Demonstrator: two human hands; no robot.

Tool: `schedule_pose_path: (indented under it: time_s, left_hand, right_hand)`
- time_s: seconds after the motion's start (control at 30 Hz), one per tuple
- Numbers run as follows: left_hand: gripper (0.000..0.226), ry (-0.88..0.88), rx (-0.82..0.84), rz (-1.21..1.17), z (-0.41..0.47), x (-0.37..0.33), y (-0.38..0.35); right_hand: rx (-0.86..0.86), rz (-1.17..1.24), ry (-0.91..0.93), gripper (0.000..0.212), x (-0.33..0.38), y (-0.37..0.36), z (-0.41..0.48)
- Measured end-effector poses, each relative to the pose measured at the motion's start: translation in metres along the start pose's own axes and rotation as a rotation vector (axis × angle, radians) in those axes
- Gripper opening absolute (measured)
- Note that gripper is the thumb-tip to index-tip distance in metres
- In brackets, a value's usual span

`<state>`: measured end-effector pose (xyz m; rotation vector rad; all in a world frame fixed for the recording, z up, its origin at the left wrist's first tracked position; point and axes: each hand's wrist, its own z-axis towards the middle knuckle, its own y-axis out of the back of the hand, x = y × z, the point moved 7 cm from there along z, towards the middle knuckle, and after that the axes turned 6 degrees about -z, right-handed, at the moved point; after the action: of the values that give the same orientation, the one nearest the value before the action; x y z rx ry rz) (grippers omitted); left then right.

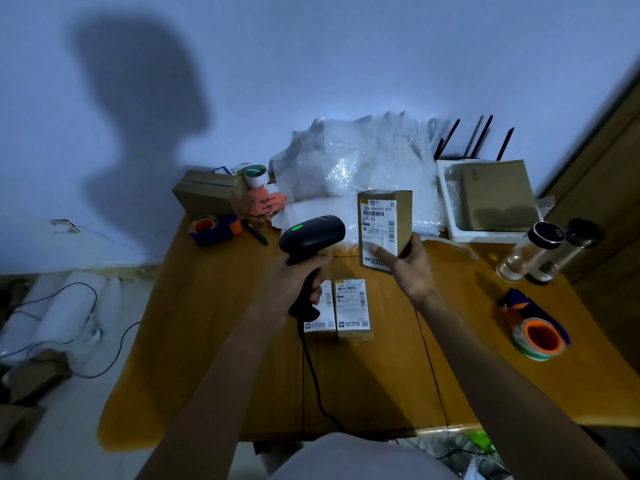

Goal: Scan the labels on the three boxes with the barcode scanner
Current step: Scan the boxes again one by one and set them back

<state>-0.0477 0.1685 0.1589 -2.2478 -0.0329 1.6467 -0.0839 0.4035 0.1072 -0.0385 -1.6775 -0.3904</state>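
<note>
My left hand [298, 278] grips the handle of a black barcode scanner [311, 233], whose top shows a green light. Its head points right toward a small cardboard box [384, 223] with a white label, held upright above the table by my right hand [405, 265], thumb on the label's lower part. Two more labelled boxes lie flat side by side on the wooden table [207, 341]: one [353, 308] fully visible, the other [320, 317] partly hidden behind my left hand and the scanner handle. The scanner's cable trails toward me.
Bubble wrap [353, 157] is heaped at the back. A white tray [446, 202] holding a brown box sits back right, with glass bottles [530, 251] beside it. Tape dispensers lie at right [535, 336] and back left [214, 228], near a cardboard box [207, 192].
</note>
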Motion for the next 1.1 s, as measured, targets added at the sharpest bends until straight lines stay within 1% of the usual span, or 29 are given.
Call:
schedule_pose_path:
  time_s: [0.37, 0.5, 0.67, 0.8, 0.9, 0.97, 1.1]
  left_hand:
    - [0.017, 0.013, -0.009, 0.025, -0.002, 0.003, -0.001]
    - [0.018, 0.022, -0.027, 0.015, -0.001, 0.005, 0.001]
    - [0.021, 0.057, -0.055, 0.000, 0.000, 0.013, 0.007]
    - [0.020, 0.082, -0.092, -0.008, 0.001, 0.022, 0.012]
    - [0.022, 0.094, -0.108, -0.011, 0.000, 0.028, 0.015]
    - [0.022, 0.104, -0.122, -0.011, -0.001, 0.031, 0.016]
    - [0.023, 0.128, -0.137, -0.021, -0.003, 0.038, 0.017]
  right_hand:
    - [-0.001, 0.018, -0.013, 0.063, -0.009, 0.001, -0.002]
    - [0.010, 0.019, -0.048, 0.062, -0.019, 0.003, -0.002]
    - [0.002, 0.011, -0.097, 0.057, -0.037, 0.008, -0.002]
    - [0.013, 0.025, -0.225, 0.054, -0.067, 0.013, -0.001]
    - [-0.009, -0.020, -0.289, 0.041, -0.089, 0.022, -0.005]
    - [-0.011, 0.008, -0.341, 0.036, -0.107, 0.026, -0.011]
    - [-0.021, 0.042, -0.510, 0.055, -0.152, 0.031, -0.016]
